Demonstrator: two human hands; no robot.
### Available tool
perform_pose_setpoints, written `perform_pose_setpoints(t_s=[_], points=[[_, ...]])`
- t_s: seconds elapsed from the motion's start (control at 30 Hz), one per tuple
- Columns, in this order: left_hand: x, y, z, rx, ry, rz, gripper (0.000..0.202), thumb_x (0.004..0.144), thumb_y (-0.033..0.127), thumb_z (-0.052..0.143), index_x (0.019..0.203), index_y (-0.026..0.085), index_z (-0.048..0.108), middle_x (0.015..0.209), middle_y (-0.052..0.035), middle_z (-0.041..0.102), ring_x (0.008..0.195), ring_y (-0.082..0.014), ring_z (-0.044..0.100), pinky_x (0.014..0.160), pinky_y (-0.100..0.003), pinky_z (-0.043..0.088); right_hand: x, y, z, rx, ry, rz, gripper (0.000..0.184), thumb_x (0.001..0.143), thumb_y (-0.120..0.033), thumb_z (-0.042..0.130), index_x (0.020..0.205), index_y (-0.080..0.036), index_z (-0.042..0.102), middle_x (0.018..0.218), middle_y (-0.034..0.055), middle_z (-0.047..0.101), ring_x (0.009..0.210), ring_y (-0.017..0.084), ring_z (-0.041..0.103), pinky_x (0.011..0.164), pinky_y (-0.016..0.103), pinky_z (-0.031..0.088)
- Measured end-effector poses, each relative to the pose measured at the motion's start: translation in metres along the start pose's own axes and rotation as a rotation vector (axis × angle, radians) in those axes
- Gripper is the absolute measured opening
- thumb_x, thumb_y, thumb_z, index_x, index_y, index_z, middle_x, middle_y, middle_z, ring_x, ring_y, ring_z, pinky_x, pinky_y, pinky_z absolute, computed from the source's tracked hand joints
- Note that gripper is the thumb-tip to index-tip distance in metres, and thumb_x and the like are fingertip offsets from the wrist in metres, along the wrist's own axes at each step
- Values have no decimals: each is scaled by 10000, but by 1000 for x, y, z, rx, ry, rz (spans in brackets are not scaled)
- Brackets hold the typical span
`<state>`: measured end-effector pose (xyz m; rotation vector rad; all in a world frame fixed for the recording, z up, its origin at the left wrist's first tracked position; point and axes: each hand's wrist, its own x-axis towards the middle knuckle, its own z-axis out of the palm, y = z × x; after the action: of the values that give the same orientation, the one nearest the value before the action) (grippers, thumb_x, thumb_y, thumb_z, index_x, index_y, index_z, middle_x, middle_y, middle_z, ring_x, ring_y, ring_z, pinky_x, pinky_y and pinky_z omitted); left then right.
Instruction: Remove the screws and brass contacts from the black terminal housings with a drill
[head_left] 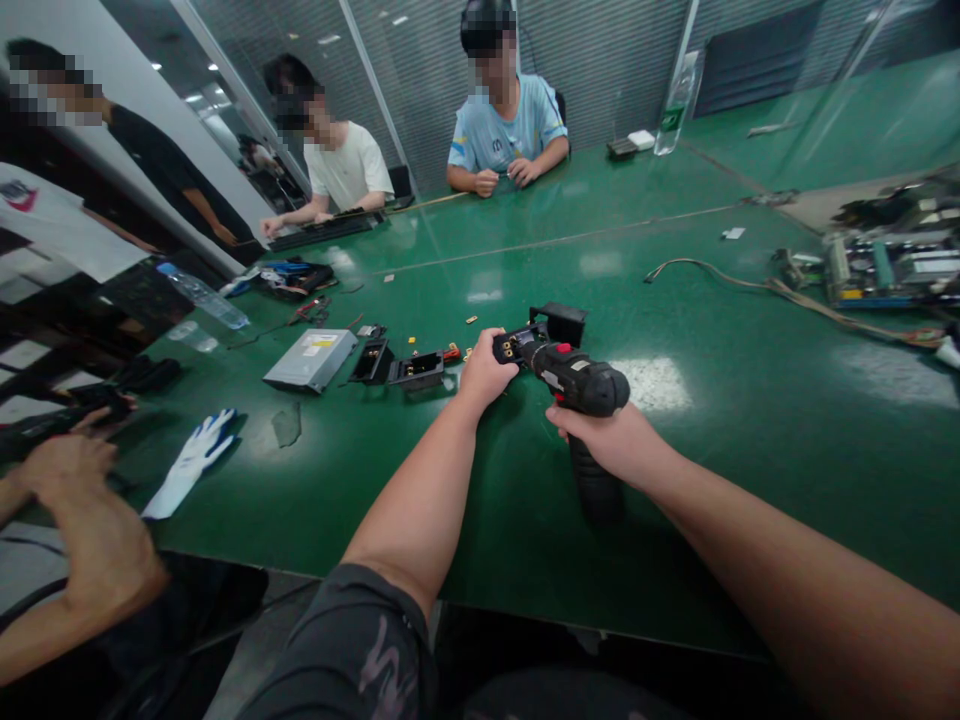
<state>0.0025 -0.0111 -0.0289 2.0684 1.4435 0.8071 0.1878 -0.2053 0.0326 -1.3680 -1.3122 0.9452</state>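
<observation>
A black cordless drill (574, 378) is held up above the green counter (757, 510), its grip (596, 480) pointing down. The left hand (486, 368) closes around the drill's front end, beside exposed brass terminals (511, 347). The right hand (604, 440) wraps the body from behind, its fingers (577, 425) curled firmly against the casing. Left of the drill lie two open black plastic housings (394, 364), with small brass parts (469, 353) scattered just beside them, and, further out, a silver optical drive (310, 360). The terminals remain uncovered and the housings open, so nothing shows these parts fitted together. A white glove (191, 465) lies well left of the drill.
</observation>
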Motion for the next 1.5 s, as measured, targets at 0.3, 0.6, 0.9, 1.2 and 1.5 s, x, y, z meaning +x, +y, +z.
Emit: perform_pose_setpoints(t_s=[0.3,0.6,0.9,1.2,1.5], points=[[-2,4,-2,27,-13,-31,695,835,190,799,1491,316,606,1364,-47,814,1233,-297,793,1089,-436,614,0,0,2,5,55,-48,384,844,-455,774,1166,-248,741,1396,168,783,1339,398,742,1243,607,533],[-1,3,-1,11,-11,-18,705,830,180,797,1494,308,598,1386,-57,805,1246,-298,792,1098,-440,617,0,1,3,-7,71,-64,526,853,-466,771,1331,-246,751,1416,155,780,1419,402,703,1328,616,459],[-1,1,-2,13,-5,-3,697,824,195,788,1487,307,604,1372,-59,811,1219,-302,795,1068,-444,619,0,0,2,-25,58,-67,388,861,-469,767,1171,-236,747,1347,172,777,1371,407,721,1285,617,498],[-3,8,-4,45,-22,-41,695,849,193,793,1503,317,592,1374,-51,811,1232,-297,794,1088,-437,616,-1,1,3,-26,64,-99,410,880,-434,768,1252,-262,766,1441,152,778,1417,401,709,1286,618,505],[-3,11,-3,33,-12,-21,676,863,186,801,1498,299,596,1426,-78,794,1298,-298,770,1149,-443,593,1,-1,2,-31,41,-82,484,871,-449,764,1305,-235,761,1350,167,791,1364,416,725,1268,631,505]])
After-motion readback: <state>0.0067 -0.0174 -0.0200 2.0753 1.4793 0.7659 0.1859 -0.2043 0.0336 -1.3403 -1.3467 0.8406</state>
